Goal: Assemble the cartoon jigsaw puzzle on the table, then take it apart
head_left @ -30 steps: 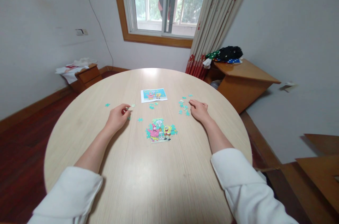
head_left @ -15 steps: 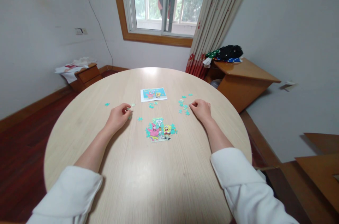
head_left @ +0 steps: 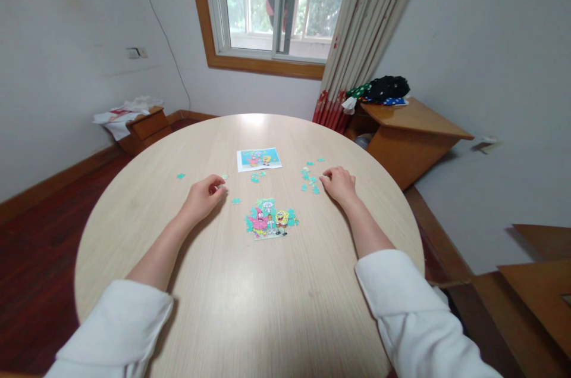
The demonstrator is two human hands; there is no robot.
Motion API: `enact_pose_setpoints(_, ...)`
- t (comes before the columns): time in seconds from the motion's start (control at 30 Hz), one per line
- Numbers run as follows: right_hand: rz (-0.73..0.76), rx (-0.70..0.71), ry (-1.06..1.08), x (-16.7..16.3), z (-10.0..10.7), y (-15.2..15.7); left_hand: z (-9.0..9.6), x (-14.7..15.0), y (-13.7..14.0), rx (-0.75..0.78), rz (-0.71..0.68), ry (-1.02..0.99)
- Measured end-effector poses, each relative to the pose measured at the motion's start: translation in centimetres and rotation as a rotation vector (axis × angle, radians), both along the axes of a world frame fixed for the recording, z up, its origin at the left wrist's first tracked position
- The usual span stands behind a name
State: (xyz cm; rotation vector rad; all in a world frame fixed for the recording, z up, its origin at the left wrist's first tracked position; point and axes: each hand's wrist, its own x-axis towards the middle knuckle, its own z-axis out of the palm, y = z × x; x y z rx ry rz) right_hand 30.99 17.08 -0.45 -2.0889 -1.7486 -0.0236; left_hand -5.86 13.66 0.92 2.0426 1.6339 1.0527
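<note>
Left hand (head_left: 203, 196) sits at ten o'clock of the puzzle (head_left: 260, 224), right hand (head_left: 340, 186) at two; fingers nearly together, holds unclear; pinch pieces (head_left: 316, 191) edgewise.

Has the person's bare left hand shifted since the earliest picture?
Yes, slightly: the bare left hand has moved rightward, judged against the blue-and-white rectangular paper picture, which lies in the same spot on the round pale wooden table.

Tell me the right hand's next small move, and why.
Probably pick up one of the loose puzzle pieces: the right hand is close beside their cluster, and the joined section has ragged sides, where one might fit.
</note>
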Motion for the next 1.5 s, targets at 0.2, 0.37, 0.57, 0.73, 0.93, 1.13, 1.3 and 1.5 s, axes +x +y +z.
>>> enact_pose_setpoints(0.2, -0.035, 0.026, 0.065, 0.2, -0.8, 0.5, 0.2, 0.1, -0.1, -0.005, 0.011, -0.052)
enact_pose_setpoints(0.37, 0.064, 0.087, 0.237, 0.2, -1.1, 0.7, 1.1, 1.2, -0.6, -0.037, 0.033, -0.257)
enact_pose_setpoints(0.57, 0.09, 0.141, 0.384, -0.1, -0.5, 0.3, 2.0, 5.0, -3.6, -0.378, -0.217, -0.669)
enact_pose_setpoints(0.73, 0.165, 0.164, 0.495, -1.6, 1.2, -0.6, 1.8, 6.6, -5.0, -0.618, -0.436, -0.77)
enact_pose_setpoints(0.93, 0.489, -0.315, 1.059, -4.5, 3.3, -3.1, 1.3, 6.3, -4.7, -0.682, -0.482, -0.79)
enact_pose_setpoints(1.13, 0.816, -0.799, 0.872, -6.1, 5.5, -5.3, 1.0, 6.2, -4.5, -0.662, -0.478, -0.755)
enact_pose_setpoints(1.3, 0.903, -0.903, 0.763, -6.9, 5.6, -5.8, 0.9, 6.2, -4.4, -0.685, -0.492, -0.771)
enact_pose_setpoints(1.5, 0.853, -0.937, 0.835, -7.1, 5.0, -6.1, 0.7, 6.1, -4.3, -0.656, -0.495, -0.74)
